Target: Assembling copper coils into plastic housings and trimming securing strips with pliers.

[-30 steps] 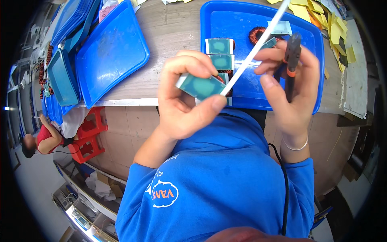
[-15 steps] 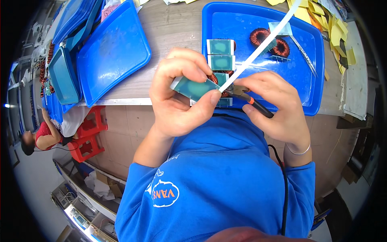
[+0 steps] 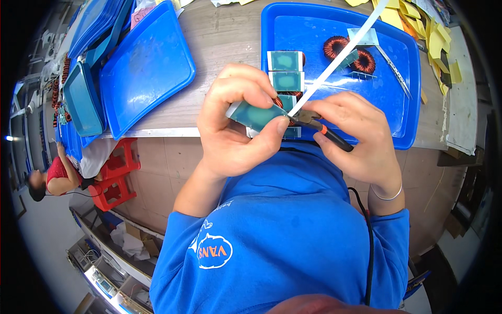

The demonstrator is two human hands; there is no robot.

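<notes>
My left hand (image 3: 235,123) pinches a toroidal coil assembly with a green plate (image 3: 254,116) turned toward me; a bit of its copper winding shows by the fingertips. My right hand (image 3: 361,131) is closed round a pair of pliers (image 3: 334,137) with black and orange handles, jaws at the plate's right corner. A long white strip (image 3: 337,62) runs from that corner up to the right, past the jaws; whether the jaws grip it is hidden. Behind my hands, similar green-plated coil assemblies (image 3: 286,62) stand in a column along the left side of a blue tray (image 3: 413,112).
Two copper toroids (image 3: 364,62) with green plates and a thin white perforated strip (image 3: 393,72) lie in the tray. Yellow papers (image 3: 436,44) pile at the far right. At left are another blue tray (image 3: 149,73) and stacked trays. A person in red (image 3: 57,175) sits beyond red stools (image 3: 116,175).
My left hand and the coil assembly have shifted very slightly to the right. The pliers stay almost in place at the corner.
</notes>
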